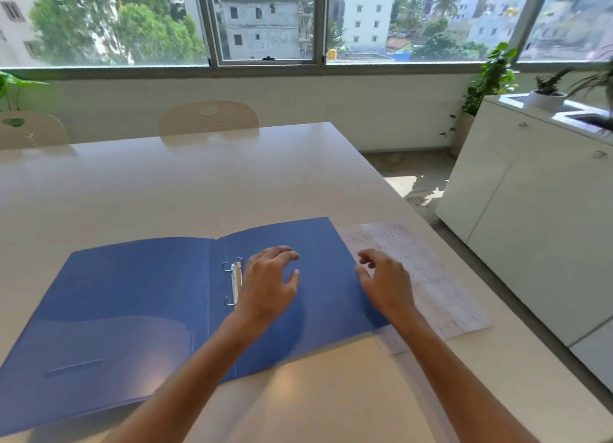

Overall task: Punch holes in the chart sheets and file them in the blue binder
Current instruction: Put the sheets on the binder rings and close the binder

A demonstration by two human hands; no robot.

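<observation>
The blue binder (139,306) lay open at lower centre of the table (199,184). The left hand (268,283) hovered slack over it; the right hand (386,281), loosely open, hung over the chart sheets (441,293) beside it.

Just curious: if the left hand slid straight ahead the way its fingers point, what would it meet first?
Probably nothing soon: the left hand points across the open blue binder's bare cover towards the white table; its height is unclear.

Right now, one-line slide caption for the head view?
Both hands, left and right, hover over the open blue binder; chart sheets lie unfiled beside it.
</observation>
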